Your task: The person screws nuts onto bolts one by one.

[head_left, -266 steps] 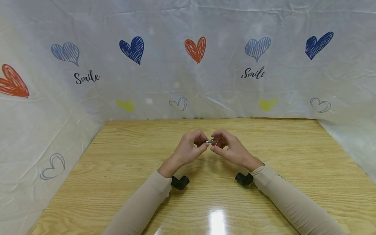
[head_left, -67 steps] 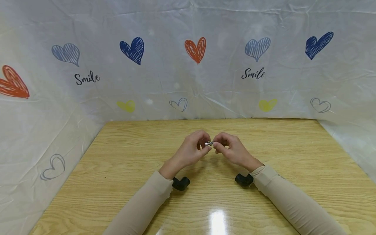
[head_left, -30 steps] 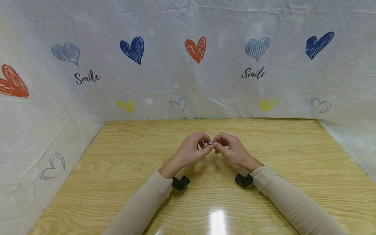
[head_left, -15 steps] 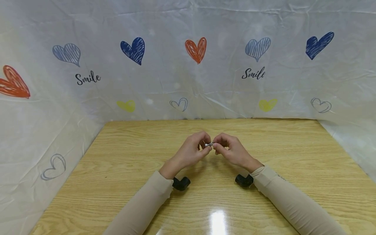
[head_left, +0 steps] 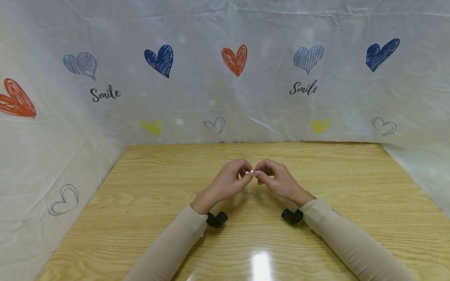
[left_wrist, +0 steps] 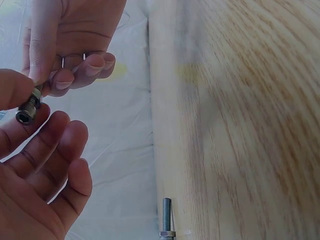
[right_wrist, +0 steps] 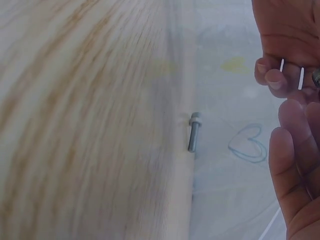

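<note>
A small metal bolt (head_left: 249, 172) with a nut on it lies between both hands above the table, its socket head (left_wrist: 24, 117) pointing to the left. My left hand (head_left: 228, 179) pinches it near the head and nut with thumb and index finger; the other left fingers are loosely bent. With thumb and forefinger my right hand (head_left: 277, 181) pinches the threaded end, which those fingertips mostly hide. Only a sliver of the held bolt shows in the right wrist view. Lying beyond the hands is another bolt (right_wrist: 194, 132) with a nut (left_wrist: 167, 233); I cannot make it out in the head view.
The wooden table (head_left: 158, 175) spreads around the hands. A pale sheet (head_left: 197, 86) printed with hearts rises behind its far edge. Below the wrists sit black angular pieces (head_left: 217, 219) (head_left: 291, 216), partly covered by the sleeves.
Earlier the right fingers stood off the bolt; by 2.2 seconds ago they pinch its end. Since then both hands have stayed in place, with slight shifts of the left fingertips.
</note>
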Demonstrator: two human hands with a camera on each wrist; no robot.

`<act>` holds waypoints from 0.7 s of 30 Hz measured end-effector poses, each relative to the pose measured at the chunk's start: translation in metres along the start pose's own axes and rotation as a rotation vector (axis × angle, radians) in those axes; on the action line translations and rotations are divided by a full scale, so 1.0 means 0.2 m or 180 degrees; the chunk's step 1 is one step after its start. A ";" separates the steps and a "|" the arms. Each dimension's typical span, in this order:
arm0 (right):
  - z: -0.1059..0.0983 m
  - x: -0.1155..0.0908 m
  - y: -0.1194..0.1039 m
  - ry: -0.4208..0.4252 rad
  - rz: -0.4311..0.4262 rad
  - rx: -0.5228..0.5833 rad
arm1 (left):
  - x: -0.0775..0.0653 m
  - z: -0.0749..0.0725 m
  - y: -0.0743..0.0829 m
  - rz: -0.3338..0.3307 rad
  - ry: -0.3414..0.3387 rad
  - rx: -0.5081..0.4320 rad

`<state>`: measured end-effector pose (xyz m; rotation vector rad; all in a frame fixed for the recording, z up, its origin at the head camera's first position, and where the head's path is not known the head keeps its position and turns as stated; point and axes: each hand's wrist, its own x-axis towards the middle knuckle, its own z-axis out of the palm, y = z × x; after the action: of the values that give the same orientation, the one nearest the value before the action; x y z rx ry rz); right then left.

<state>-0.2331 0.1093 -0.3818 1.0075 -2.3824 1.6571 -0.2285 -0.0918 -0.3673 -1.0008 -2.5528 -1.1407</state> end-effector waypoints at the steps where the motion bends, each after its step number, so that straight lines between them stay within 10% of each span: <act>1: 0.00 0.00 0.00 0.0000 0.0006 0.0001 | 0.00 0.00 0.00 -0.0006 -0.0003 0.0003; 21: 0.00 0.00 0.05 -0.0004 -0.0131 0.0026 | 0.00 0.00 0.00 -0.0157 0.0009 -0.0083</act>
<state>-0.2383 0.1116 -0.3903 1.0515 -2.3411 1.6544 -0.2288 -0.0925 -0.3677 -0.9463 -2.5804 -1.1902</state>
